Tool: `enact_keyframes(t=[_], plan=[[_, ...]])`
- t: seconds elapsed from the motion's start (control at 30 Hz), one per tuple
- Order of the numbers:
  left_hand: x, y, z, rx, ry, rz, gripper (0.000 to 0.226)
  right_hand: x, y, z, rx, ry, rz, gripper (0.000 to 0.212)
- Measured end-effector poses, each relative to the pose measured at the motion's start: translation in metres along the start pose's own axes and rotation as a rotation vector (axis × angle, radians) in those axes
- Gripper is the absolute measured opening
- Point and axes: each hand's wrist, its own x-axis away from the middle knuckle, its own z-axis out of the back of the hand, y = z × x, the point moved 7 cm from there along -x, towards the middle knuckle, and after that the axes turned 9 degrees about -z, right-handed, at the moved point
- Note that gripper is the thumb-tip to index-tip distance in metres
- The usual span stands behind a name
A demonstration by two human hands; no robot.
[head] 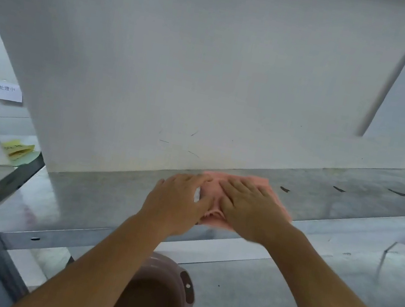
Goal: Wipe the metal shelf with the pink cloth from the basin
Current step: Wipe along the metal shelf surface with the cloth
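Hands flat, fingers straight — left hand [177, 200] and right hand [250, 210] press the pink cloth [214, 219] on the metal shelf [336, 204], against the white panel [181, 82]. Pink basin [188, 286] sits below. Risk: the bunched cloth rides over the dark marks [338, 189] to its right — uneven pressure would leave them.
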Motion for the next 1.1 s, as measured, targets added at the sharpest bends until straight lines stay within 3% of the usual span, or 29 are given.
enact_keyframes(t=[0.2,0.3,0.47,0.67,0.9,1.1], plan=[[-0.013,0.012,-0.007,-0.011,-0.004,0.000,0.052,0.001,0.012,0.002,-0.071,0.022,0.013,0.060],[-0.014,0.014,-0.011,-0.001,-0.003,-0.015,0.053,0.012,0.020,-0.014,0.135,-0.001,0.127,0.094],[-0.015,0.013,-0.014,-0.045,0.011,-0.009,0.055,-0.032,0.021,0.006,0.055,-0.057,0.069,0.060],[-0.019,0.011,-0.018,-0.030,-0.011,-0.015,0.058,0.003,0.036,-0.007,-0.049,0.104,0.055,0.059],[-0.023,0.015,-0.017,-0.047,-0.022,0.017,0.058,-0.039,0.036,0.009,-0.006,-0.058,0.058,0.059],[-0.031,0.026,-0.024,-0.030,-0.027,-0.005,0.056,-0.002,0.068,-0.006,-0.041,0.122,0.054,0.060]])
